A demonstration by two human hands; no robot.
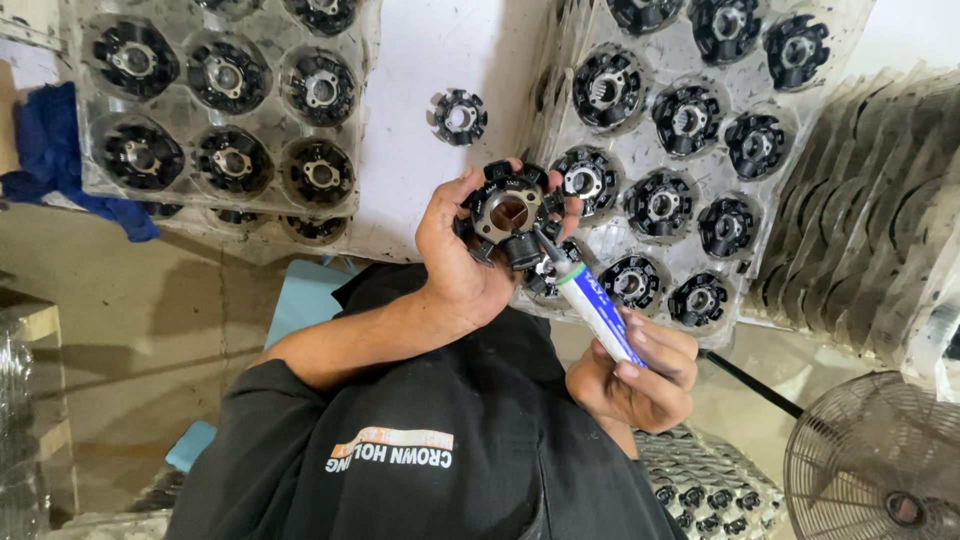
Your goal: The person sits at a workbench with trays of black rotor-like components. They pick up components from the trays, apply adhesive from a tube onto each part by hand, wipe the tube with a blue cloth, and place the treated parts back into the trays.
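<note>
Black plastic and dull grey metal made up the ring-shaped stator core (508, 212), a round piece with stubby poles set about a steel hub with a wide centre hole. The left hand (455, 262) was clamped on it, thumb and fingers wrapped around its rim, holding it up in front of the chest with its face turned to the camera. The right hand (640, 375) was closed around the lower end of a white and blue tube (598, 305), whose narrow dark nozzle touched the core at its lower edge, near one pole. By the look of it the step in hand was laying a sealant or glue from the tube onto the core; carrying on would call for a gentle, even squeeze and a slow turn of the core in the left hand's grip. Whether any paste had come out could not be told. Behind lay a clear, glossy moulded tray (850, 60) with like cores in its round pockets, a second tray (85, 190) to the left, and one loose core (459, 116) on the white surface (420, 60) between them.
</note>
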